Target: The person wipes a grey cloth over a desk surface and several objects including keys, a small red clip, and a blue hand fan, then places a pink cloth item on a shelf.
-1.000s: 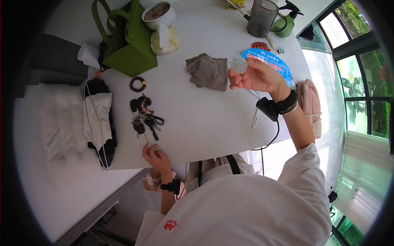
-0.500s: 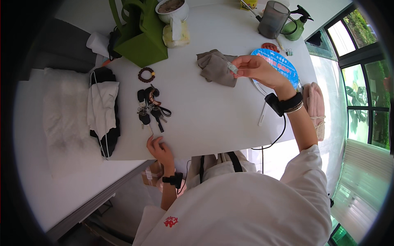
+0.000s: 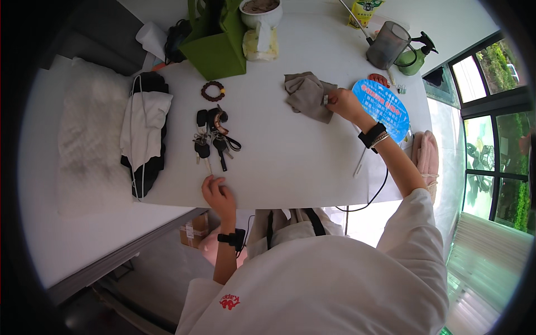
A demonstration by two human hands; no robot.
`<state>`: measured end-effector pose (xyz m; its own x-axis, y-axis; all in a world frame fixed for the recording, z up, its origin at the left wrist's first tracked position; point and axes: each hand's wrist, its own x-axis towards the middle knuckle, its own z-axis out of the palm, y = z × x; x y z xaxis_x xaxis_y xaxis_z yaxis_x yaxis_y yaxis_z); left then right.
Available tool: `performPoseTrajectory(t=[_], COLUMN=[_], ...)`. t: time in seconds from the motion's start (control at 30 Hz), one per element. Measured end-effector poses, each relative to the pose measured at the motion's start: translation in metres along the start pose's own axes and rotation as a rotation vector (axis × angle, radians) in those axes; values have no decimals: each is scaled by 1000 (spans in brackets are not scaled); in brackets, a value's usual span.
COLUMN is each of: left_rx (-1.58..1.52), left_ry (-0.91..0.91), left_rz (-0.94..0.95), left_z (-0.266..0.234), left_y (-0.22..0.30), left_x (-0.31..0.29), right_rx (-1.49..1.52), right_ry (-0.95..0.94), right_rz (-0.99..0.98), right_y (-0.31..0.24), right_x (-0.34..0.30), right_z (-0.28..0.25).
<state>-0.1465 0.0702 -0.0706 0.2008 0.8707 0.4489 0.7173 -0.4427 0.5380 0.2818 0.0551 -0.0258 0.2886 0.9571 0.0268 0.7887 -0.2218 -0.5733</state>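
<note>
At the edge of the cloth (image 3: 308,96), right hand (image 3: 346,105) pinched a pale scrap (image 3: 325,100). Left hand (image 3: 220,199), loosely open, sat near the keys (image 3: 219,143).

Lettering on blue disc (image 3: 385,116), yellow packet (image 3: 365,13), white shirt (image 3: 335,279)

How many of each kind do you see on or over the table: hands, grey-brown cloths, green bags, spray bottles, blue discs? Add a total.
Hands: 2
Grey-brown cloth: 1
Green bag: 1
Spray bottle: 1
Blue disc: 1
Total: 6
</note>
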Motion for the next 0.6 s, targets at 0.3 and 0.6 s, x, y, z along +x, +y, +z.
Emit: performPoseTrajectory(t=[0.3,0.6], left_rx=[-10,-67], left_ry=[7,33], left_rz=[-28,-76], left_z=[-1,-3], left_y=[2,5], left_x=[2,0], right_rx=[94,135], right_ry=[-68,-21], right_rz=[77,-52], right_y=[-4,-39], right_x=[2,34], right_z=[-5,-12])
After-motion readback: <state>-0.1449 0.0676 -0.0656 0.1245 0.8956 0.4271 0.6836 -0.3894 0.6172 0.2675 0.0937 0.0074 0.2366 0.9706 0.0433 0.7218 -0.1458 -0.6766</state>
